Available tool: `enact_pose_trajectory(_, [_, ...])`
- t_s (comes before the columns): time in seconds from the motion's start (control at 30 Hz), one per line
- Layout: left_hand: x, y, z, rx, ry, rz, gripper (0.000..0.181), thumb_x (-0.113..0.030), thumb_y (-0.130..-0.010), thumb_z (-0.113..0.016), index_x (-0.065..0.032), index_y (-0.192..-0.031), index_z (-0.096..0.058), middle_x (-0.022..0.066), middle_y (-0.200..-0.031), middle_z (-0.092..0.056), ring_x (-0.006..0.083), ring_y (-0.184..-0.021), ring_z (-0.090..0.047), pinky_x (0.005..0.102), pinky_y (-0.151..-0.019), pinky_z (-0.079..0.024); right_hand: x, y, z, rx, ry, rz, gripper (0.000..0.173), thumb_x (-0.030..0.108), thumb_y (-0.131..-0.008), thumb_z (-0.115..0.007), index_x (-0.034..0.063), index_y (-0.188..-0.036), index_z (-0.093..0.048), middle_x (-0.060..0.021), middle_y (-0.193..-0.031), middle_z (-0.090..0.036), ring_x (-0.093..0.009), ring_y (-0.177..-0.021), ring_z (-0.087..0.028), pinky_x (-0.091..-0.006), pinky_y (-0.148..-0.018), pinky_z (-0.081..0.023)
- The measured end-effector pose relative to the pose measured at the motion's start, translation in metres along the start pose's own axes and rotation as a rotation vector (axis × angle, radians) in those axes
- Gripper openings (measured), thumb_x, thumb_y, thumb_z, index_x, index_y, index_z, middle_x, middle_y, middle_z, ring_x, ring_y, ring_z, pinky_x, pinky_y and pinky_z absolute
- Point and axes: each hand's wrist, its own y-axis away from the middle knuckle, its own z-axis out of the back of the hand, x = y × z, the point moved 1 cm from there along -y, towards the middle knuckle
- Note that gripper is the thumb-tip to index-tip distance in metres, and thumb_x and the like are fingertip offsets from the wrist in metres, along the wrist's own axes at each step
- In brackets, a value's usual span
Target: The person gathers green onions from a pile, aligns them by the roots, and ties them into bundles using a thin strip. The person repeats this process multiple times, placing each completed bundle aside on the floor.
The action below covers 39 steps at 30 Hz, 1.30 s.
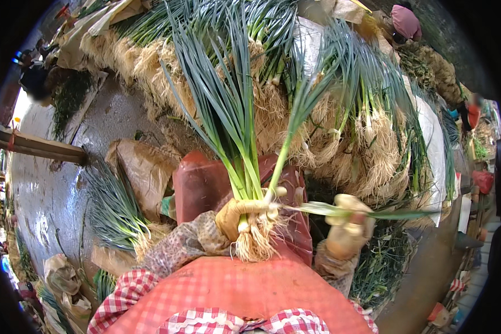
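Observation:
In a pale, soiled glove, my left hand point(238, 215) grips a small bunch of green onions point(244, 183) near the root end. The leaves fan upward and the pale roots hang below the fingers, above my red apron. One stalk point(280, 167) leans to the right out of the bunch, its base by my left fingers. My right hand point(350, 225), gloved too and slightly blurred, stands to the right, closed on a green onion leaf point(390, 215). That leaf stretches from beside the bunch, across the right hand, and out to the right.
A large heap of green onions with matted roots point(371, 137) curves across the front and right. A smaller bundle point(117, 213) lies at left by brown sacking point(144, 171). Leaf scraps point(380, 263) lie at lower right. A wooden beam point(41, 146) juts in at left. A person point(406, 23) is at upper right.

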Motion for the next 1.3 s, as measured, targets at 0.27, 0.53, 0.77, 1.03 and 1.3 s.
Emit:
enact_pose_trajectory(0.27, [-0.036, 0.019, -0.017, 0.360, -0.107, -0.165, 0.079, -0.022, -0.080, -0.067, 0.0047, -0.145, -0.029, 0.0107, -0.088, -0.057, 0.0149, -0.082, -0.056, 0.0274, -0.070, -0.048, -0.071, -0.035, 0.031, 0.048, 0.781, -0.386, 0.062, 0.024, -0.094, -0.058, -0.0042, -0.144, -0.032, -0.0212, -0.140, -0.046, -0.027, -0.117, -0.055, -0.0345, -0.092, -0.050])
enact_pose_trajectory(0.53, [-0.027, 0.002, 0.003, 0.225, 0.085, -0.127, 0.073, -0.014, -0.081, -0.067, 0.0003, -0.144, -0.033, 0.0137, -0.103, -0.054, 0.0211, -0.081, -0.060, 0.0331, -0.068, -0.053, -0.142, -0.179, -0.015, 0.181, 0.759, -0.755, 0.027, 0.024, -0.091, -0.062, -0.0003, -0.100, -0.067, -0.0112, -0.078, -0.068, -0.015, -0.067, -0.062, -0.0307, -0.061, -0.050])
enact_pose_trajectory(0.77, [-0.020, -0.005, 0.010, 0.216, 0.160, -0.092, 0.071, -0.013, -0.081, -0.066, 0.0007, -0.142, -0.033, 0.0122, -0.106, -0.053, 0.0199, -0.085, -0.058, 0.0309, -0.073, -0.054, -0.169, -0.151, -0.004, 0.029, 0.744, -0.746, 0.037, 0.015, -0.094, -0.060, -0.0070, -0.123, -0.052, -0.0155, -0.101, -0.066, -0.015, -0.083, -0.065, -0.0251, -0.069, -0.055])
enact_pose_trajectory(1.03, [-0.030, 0.016, 0.006, 0.140, 0.109, -0.145, 0.076, -0.015, -0.081, -0.064, -0.0017, -0.146, -0.028, 0.0157, -0.118, -0.050, 0.0196, -0.084, -0.061, 0.0304, -0.068, -0.053, -0.150, -0.182, -0.016, 0.182, 0.489, -0.833, 0.029, 0.028, -0.093, -0.059, -0.0008, -0.097, -0.062, -0.0125, -0.085, -0.066, -0.013, -0.075, -0.064, -0.0293, -0.060, -0.055])
enact_pose_trajectory(1.3, [-0.011, 0.003, 0.016, 0.100, 0.034, -0.002, 0.057, -0.016, -0.088, -0.061, -0.0068, -0.140, -0.040, 0.0148, -0.102, -0.062, 0.0179, -0.066, -0.061, 0.0249, -0.056, -0.051, -0.123, -0.004, -0.048, 0.167, 0.028, -0.743, 0.036, 0.022, -0.093, -0.064, -0.0022, -0.119, -0.060, -0.0132, -0.101, -0.069, -0.016, -0.086, -0.065, -0.0266, -0.069, -0.054])
